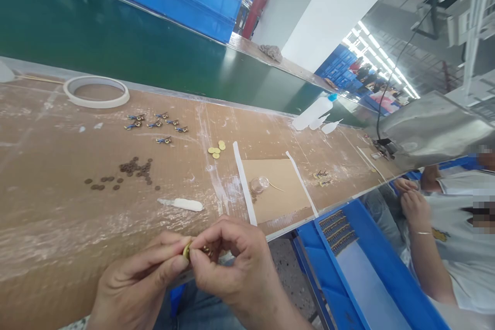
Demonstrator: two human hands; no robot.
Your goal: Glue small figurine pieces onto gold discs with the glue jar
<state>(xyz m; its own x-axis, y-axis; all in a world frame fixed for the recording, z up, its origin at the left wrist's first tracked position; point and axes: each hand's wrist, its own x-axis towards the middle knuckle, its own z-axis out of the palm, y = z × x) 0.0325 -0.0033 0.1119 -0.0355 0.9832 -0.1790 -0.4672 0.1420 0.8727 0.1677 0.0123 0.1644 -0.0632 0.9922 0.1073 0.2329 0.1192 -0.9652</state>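
My left hand (135, 281) and my right hand (232, 263) meet at the near edge of the brown workbench (58, 227). Both pinch a small brass-coloured part (188, 250) between thumb and fingertips; most of the part is hidden. On the bench beyond lie a scatter of small dark discs (129, 171), a few yellow discs (217, 149), several small blue-and-brass assembled pieces (157, 124) and a white tube (181, 204).
A roll of white tape (96, 91) lies at the back left, beside the green conveyor belt (116, 36). White squeeze bottles (314, 112) stand further right. A small clear cup (259, 184) sits on a cardboard patch. A blue tray (359, 268) holds rows of parts. Another person's hands (412, 201) are at right.
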